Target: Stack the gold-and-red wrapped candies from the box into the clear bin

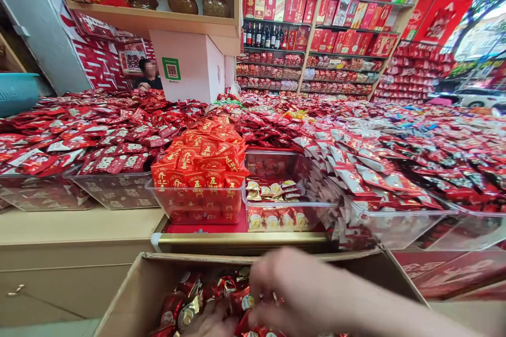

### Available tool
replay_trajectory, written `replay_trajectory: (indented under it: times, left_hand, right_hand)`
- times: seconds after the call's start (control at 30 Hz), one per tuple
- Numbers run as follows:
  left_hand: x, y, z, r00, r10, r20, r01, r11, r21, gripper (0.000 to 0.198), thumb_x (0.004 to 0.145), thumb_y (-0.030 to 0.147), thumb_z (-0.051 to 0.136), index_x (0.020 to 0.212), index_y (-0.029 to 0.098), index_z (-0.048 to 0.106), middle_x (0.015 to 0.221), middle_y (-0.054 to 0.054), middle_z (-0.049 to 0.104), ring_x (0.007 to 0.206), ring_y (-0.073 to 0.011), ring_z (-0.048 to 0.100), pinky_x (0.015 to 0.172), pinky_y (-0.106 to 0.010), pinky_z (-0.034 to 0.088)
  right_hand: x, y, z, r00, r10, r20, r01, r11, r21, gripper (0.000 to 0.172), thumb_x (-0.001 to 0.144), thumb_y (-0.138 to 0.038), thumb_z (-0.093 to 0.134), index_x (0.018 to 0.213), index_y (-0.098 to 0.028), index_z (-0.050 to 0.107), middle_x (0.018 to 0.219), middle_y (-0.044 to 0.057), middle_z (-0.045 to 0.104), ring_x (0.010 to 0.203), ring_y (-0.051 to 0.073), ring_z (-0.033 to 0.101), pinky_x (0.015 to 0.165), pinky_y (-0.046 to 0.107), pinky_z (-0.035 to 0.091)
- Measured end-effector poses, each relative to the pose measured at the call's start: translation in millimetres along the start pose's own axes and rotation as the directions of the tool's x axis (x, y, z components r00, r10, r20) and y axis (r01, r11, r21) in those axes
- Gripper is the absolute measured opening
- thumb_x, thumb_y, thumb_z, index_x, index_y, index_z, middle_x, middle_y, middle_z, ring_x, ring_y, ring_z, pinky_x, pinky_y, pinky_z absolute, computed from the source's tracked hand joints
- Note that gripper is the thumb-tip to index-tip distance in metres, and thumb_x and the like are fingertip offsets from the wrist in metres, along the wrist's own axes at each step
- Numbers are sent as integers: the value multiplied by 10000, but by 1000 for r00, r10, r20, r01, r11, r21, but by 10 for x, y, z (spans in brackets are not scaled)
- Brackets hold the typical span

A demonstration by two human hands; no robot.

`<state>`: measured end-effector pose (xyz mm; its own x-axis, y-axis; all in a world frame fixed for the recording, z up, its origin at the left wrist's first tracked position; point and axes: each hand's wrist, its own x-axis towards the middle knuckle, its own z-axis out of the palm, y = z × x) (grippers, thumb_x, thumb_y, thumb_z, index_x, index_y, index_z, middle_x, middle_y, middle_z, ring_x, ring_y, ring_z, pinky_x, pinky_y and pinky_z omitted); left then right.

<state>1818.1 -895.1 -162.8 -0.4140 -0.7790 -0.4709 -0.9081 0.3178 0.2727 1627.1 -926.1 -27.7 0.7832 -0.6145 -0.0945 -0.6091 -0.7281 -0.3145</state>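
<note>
An open cardboard box (118,300) at the bottom of the head view holds many candies in shiny red and gold wrappers (169,308). My right hand (282,287) reaches in from the right, blurred by motion, its fingers bent down among the candies. Red wrapper shows between those fingers, but I cannot make out whether they grip it. At the bottom edge, my left hand (213,321) lies low in the box with its fingers stretched out over the candies. The rest of that hand is out of frame.
Behind the box, a clear bin (292,204) holds a low layer of gold and red candies. Beside it stands a bin heaped with orange-red packets (200,168). More heaped bins (395,216) flank these. A drawer cabinet (71,274) is at left; a person (148,81) sits behind.
</note>
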Motion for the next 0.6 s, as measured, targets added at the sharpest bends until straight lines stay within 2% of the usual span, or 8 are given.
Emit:
replay_trajectory:
  times: [0.03, 0.07, 0.17, 0.23, 0.3, 0.4, 0.5, 0.6]
  left_hand:
    - [23, 6, 36, 1000, -12, -1, 12, 1000, 24, 471, 687, 241, 532, 1157, 239, 537, 1268, -115, 467, 1148, -346, 393, 915, -456, 340]
    - [37, 17, 50, 1000, -11, -5, 11, 999, 41, 447, 672, 205, 529, 1117, 217, 572, 1230, -120, 501, 1122, -345, 418, 901, -452, 354]
    - [31, 72, -10, 999, 25, -26, -24, 999, 37, 385, 605, 174, 568, 982, 183, 646, 1079, -119, 592, 1015, -331, 487, 858, -430, 391]
    - [2, 130, -80, 999, 31, -44, -31, 999, 10, 331, 607, 216, 582, 926, 180, 661, 1023, -113, 612, 985, -331, 497, 845, -438, 392]
    - [-29, 202, -126, 998, 28, -61, -30, 999, -22, 298, 628, 266, 579, 893, 161, 664, 984, -127, 626, 965, -342, 504, 828, -465, 388]
    - [-54, 298, -147, 994, 33, -104, -42, 995, -85, 264, 643, 268, 575, 867, 155, 658, 956, -126, 639, 955, -339, 513, 836, -483, 366]
    - [-57, 327, -195, 987, 41, -157, -71, 979, -191, 238, 673, 262, 558, 874, 169, 646, 923, -101, 654, 918, -305, 547, 827, -446, 384]
    - [-52, 296, -302, 977, 39, -210, -114, 927, -358, 375, 723, 264, 521, 1077, 144, 550, 1082, -119, 603, 989, -261, 536, 860, -383, 388]
  right_hand:
    - [-32, 25, 336, 991, -63, 116, 62, 998, 19, 182, 745, -322, 529, 860, -204, 607, 799, 27, 636, 691, 142, 574, 575, 196, 422]
    - [-43, 78, 675, 981, -32, 193, 35, 999, -15, 203, 740, -243, 531, 921, -183, 602, 856, 58, 635, 737, 164, 583, 604, 215, 441]
    - [-11, 258, 1505, 983, 128, 135, -111, 986, -125, 186, 735, -243, 539, 887, -181, 626, 1111, 125, 554, 965, 295, 526, 710, 362, 468]
    - [17, 295, 1770, 973, 210, 95, -198, 973, -121, 174, 754, -216, 494, 860, -180, 627, 1160, 138, 517, 990, 317, 513, 697, 392, 472]
    - [24, 264, 1805, 954, 268, 132, -263, 963, -50, 214, 723, -203, 505, 905, -169, 612, 1134, 157, 521, 904, 292, 562, 639, 348, 480]
    - [-5, 197, 1627, 929, 313, 199, -342, 930, 135, 356, 584, -186, 594, 939, -162, 591, 1047, 131, 555, 777, 234, 593, 597, 270, 455]
    - [-54, 210, 1401, 913, 383, 142, -408, 864, 295, 266, 574, -144, 553, 834, -183, 595, 870, 52, 608, 722, 185, 566, 579, 233, 406]
    - [-88, 295, 1201, 900, 434, 36, -402, 796, 452, 194, 603, -121, 521, 781, -185, 565, 724, -1, 583, 642, 128, 500, 549, 210, 354]
